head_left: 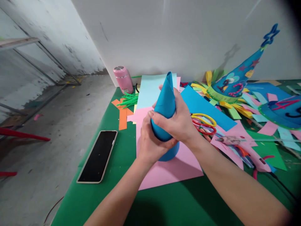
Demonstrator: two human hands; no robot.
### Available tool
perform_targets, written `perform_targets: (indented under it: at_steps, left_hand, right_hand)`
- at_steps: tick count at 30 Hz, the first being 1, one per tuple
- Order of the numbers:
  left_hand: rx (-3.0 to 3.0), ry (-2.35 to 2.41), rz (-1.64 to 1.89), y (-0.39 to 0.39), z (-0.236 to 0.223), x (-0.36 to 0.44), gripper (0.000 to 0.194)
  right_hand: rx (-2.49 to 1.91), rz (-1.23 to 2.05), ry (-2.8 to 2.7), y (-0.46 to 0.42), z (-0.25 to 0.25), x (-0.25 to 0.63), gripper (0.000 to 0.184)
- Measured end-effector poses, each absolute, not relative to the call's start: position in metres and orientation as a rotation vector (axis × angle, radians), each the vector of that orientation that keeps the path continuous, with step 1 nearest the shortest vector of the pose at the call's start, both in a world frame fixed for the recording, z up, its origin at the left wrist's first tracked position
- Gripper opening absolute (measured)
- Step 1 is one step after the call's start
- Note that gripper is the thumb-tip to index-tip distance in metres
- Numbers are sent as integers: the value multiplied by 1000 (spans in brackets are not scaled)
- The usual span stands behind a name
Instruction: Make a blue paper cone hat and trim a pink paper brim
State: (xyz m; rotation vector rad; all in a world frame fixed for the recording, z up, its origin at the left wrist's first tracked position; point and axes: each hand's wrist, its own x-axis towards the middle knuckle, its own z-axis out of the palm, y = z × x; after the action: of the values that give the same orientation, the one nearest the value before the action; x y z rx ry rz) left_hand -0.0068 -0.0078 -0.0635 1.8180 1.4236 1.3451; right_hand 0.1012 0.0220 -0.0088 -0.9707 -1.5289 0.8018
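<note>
Both of my hands are wrapped around a blue paper cone [164, 106], which stands upright with its rolled tip pointing up. My left hand [154, 142] grips the lower part, and my right hand [180, 119] holds it higher on the right side. The cone's base shows below my left hand, over a pink paper sheet [169, 174]. Behind it lies a pale blue sheet [150, 88], and to the right a flat blue sheet [207, 108]. My palms hide much of the cone's middle.
A phone [97, 157] lies left on the green table [77, 201]. Green pipe cleaners [129, 100] and a pink bottle [123, 80] sit at the back left. Scissors [204, 124], a pink glue gun [249, 150], a decorated cone hat [237, 77] and paper strips crowd the right.
</note>
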Motion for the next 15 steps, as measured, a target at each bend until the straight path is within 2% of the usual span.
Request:
perform_targets:
  at_steps: [8,11,15]
  left_hand:
    - [1791,1402,1408,-8,-60,-5,83]
    - [1780,1424,1403,-8,-59,-4,74]
    - [1757,1481,1400,-8,-60,-4,71]
  right_hand:
    - [-965,809,-1537,21,-4,102,54]
    - [-917,862,-1565,22,0,107,62]
    - [-863,916,-1567,23,3,110,70]
